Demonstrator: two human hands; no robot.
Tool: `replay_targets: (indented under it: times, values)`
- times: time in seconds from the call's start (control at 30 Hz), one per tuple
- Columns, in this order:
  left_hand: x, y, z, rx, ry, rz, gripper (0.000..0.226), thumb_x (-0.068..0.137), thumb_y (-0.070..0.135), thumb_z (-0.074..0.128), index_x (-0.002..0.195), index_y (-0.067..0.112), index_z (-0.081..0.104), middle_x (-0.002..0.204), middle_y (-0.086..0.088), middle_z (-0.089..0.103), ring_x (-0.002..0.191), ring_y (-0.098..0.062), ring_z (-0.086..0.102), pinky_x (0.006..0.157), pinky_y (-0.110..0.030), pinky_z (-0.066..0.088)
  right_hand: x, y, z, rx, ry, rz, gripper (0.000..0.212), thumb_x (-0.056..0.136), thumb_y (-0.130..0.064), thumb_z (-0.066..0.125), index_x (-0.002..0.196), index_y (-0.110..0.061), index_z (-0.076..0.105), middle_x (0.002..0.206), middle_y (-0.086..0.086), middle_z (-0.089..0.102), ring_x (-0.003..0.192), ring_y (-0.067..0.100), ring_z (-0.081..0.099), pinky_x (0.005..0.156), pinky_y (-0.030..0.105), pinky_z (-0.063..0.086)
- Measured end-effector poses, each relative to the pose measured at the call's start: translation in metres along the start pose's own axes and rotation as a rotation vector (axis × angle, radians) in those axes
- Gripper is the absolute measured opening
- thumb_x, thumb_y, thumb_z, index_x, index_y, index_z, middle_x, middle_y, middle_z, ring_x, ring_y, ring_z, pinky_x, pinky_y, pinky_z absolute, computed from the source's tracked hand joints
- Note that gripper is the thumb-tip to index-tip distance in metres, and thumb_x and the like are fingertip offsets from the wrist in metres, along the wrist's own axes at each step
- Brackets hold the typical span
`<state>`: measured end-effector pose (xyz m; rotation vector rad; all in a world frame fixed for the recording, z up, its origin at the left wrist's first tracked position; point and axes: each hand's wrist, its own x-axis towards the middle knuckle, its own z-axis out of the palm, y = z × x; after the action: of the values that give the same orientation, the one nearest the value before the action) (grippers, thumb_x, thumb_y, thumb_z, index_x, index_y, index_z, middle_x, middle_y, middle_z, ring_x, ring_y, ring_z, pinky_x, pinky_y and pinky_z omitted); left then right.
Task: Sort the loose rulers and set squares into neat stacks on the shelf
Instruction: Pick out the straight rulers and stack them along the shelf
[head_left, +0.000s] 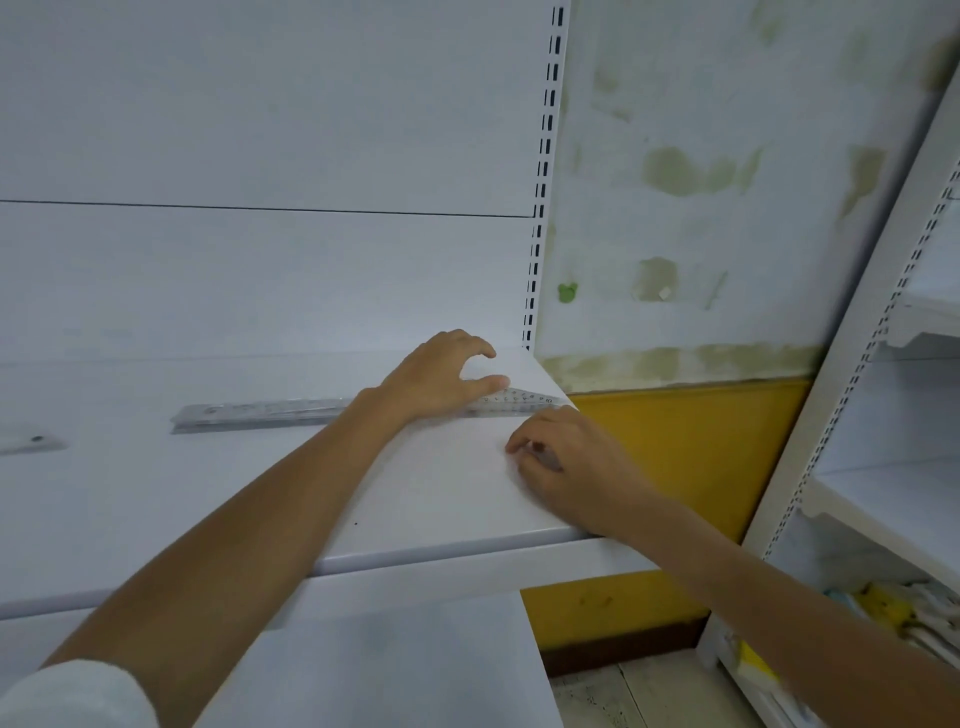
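Note:
A stack of clear plastic rulers (265, 413) lies lengthwise on the white shelf (441, 499), reaching to the shelf's right end. My left hand (441, 376) rests over the stack's right part, thumb pressed on the printed scale and fingers arched above it. My right hand (566, 457) sits on the shelf near the right edge, just in front of the rulers' right tip, fingers curled down with the tips on the surface. Whether it pinches anything is unclear. Another clear ruler end (31, 444) shows at the far left.
The shelf's white back panel (260, 270) rises behind, with a slotted upright (540, 208) at its right. Past it stand a stained wall and a yellow panel (691, 447). A second shelving unit (883, 467) at the right holds packaged goods low down.

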<state>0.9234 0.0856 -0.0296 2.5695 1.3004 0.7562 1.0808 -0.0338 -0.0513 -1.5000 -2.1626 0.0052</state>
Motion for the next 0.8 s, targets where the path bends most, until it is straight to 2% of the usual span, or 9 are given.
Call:
replay_targets:
  times: [0.1,0.17,0.23,0.33,0.4,0.47,0.67,0.8]
  values:
    - [-0.013,0.001,-0.018,0.034,0.002,0.014,0.037,0.089,0.040,0.055,0.120,0.020,0.056,0.122,0.001,0.052,0.115,-0.014,0.047,0.095,-0.027,0.037,0.000,-0.002,-0.001,0.028,-0.023,0.068,0.022,0.092,-0.017,0.047,0.104,-0.017,0.066,0.104,-0.009,0.060,0.091,0.002,0.042,0.073,0.012,0.033]
    - [-0.031,-0.005,-0.038,0.057,-0.005,0.016,0.032,0.089,0.038,0.055,0.115,0.021,0.058,0.114,0.003,0.054,0.108,-0.013,0.052,0.093,-0.029,0.041,0.000,-0.002,-0.003,0.093,0.008,0.141,0.021,0.091,-0.016,0.050,0.105,-0.018,0.065,0.102,-0.009,0.060,0.087,0.003,0.047,0.068,0.005,0.034]
    - [-0.054,-0.016,-0.062,0.083,0.023,0.001,0.028,0.089,0.036,0.055,0.113,0.022,0.059,0.108,0.006,0.053,0.104,-0.011,0.053,0.091,-0.031,0.043,0.006,-0.008,-0.004,0.133,0.055,0.166,0.020,0.091,-0.015,0.052,0.107,-0.016,0.064,0.103,-0.005,0.063,0.086,0.006,0.052,0.069,0.008,0.037]
    - [-0.100,-0.042,-0.103,0.116,0.092,-0.055,0.023,0.089,0.033,0.056,0.109,0.022,0.060,0.104,0.006,0.055,0.098,-0.011,0.055,0.087,-0.030,0.045,0.040,-0.043,-0.003,0.175,0.126,0.098,0.020,0.089,-0.011,0.054,0.106,-0.012,0.065,0.096,-0.001,0.063,0.084,0.010,0.054,0.079,0.016,0.042]
    - [-0.139,-0.064,-0.134,0.124,0.137,-0.122,0.021,0.088,0.031,0.058,0.107,0.023,0.061,0.104,0.005,0.058,0.095,-0.011,0.056,0.086,-0.029,0.046,0.072,-0.089,0.002,0.231,0.161,0.002,0.020,0.088,-0.008,0.054,0.105,-0.010,0.065,0.092,-0.001,0.061,0.081,0.012,0.054,0.071,0.009,0.037]
    - [-0.184,-0.086,-0.168,0.146,0.190,-0.192,0.018,0.088,0.029,0.059,0.104,0.022,0.063,0.102,0.005,0.061,0.092,-0.009,0.057,0.084,-0.027,0.045,0.103,-0.147,0.012,0.279,0.172,-0.099,0.021,0.088,-0.009,0.053,0.106,-0.009,0.064,0.091,-0.002,0.060,0.080,0.013,0.054,0.067,0.008,0.034]
    - [-0.326,-0.150,-0.262,0.258,0.319,-0.399,0.015,0.086,0.021,0.062,0.100,0.015,0.066,0.097,0.002,0.065,0.086,-0.010,0.058,0.078,-0.018,0.041,0.154,-0.336,0.071,0.427,0.077,-0.337,0.030,0.086,-0.013,0.052,0.115,-0.012,0.057,0.105,0.001,0.060,0.091,0.018,0.057,0.085,0.033,0.048]
    - [-0.409,-0.187,-0.304,0.322,0.360,-0.490,0.017,0.085,0.016,0.063,0.101,0.011,0.066,0.097,0.001,0.065,0.085,-0.010,0.057,0.070,-0.005,0.037,0.164,-0.436,0.115,0.421,0.005,-0.447,0.032,0.088,-0.016,0.052,0.119,-0.012,0.055,0.111,0.003,0.059,0.097,0.020,0.056,0.090,0.038,0.048]
